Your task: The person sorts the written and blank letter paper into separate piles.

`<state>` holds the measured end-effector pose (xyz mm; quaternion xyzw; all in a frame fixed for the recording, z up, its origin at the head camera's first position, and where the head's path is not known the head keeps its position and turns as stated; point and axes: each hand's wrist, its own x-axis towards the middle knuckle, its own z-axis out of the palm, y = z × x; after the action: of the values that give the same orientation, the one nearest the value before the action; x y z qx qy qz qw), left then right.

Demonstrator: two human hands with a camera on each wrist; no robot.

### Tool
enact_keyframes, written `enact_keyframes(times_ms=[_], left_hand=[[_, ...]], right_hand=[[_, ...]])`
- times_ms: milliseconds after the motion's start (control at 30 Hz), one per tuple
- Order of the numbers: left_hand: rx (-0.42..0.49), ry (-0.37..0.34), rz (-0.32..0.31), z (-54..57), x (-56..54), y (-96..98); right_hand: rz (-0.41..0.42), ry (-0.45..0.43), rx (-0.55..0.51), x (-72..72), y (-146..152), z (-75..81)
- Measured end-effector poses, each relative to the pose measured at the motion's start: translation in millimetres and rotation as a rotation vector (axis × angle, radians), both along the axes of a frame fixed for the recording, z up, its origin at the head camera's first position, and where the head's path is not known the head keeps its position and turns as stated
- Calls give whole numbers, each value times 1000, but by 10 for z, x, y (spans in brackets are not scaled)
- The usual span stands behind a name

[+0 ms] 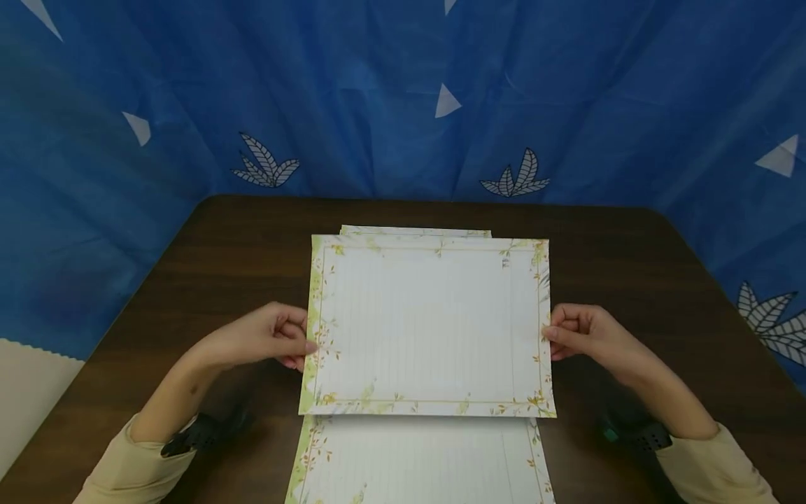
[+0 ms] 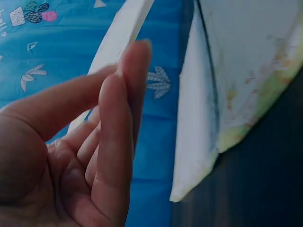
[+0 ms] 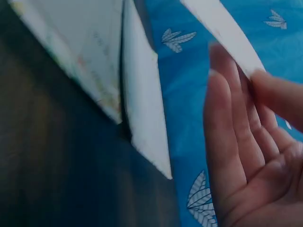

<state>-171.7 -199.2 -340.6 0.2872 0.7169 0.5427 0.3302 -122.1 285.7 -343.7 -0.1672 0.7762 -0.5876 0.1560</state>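
Observation:
A sheet of lined paper (image 1: pixel 428 322) with a leafy, floral border is held up in front of me, its ruled lines running up and down in the head view. My left hand (image 1: pixel 271 336) pinches its left edge between thumb and fingers. On the opposite edge, the thumb and fingers of my right hand (image 1: pixel 592 339) grip the paper. Both wrist views show the thin edge of this sheet (image 2: pixel 113 47) between the fingertips. Below it lies another sheet of the same pattern (image 1: pixel 415 458), partly covered. A further bordered sheet (image 1: pixel 409 230) peeks out behind the top edge.
A dark brown wooden table (image 1: pixel 239 252) lies under the papers. Behind it hangs a blue curtain (image 1: pixel 378 105) with white triangles and leaf drawings. Something cream-coloured (image 1: pixel 31 392) shows at the left beside the table. A dark band (image 1: pixel 195 434) is on the left wrist.

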Motion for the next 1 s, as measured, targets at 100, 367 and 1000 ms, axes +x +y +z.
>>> enact_keyframes(times_ms=[100,367,1000], left_hand=[[1,-52,-113,-99,73,-59],[12,-151,-223,-273,182,-120],[-15,-306,-329,-511,298,-87]], right_hand=[[151,-68,-16,42,33,-82],[386,-202,-91,132,52,-268],[533,-274,-76,231,3,-433]])
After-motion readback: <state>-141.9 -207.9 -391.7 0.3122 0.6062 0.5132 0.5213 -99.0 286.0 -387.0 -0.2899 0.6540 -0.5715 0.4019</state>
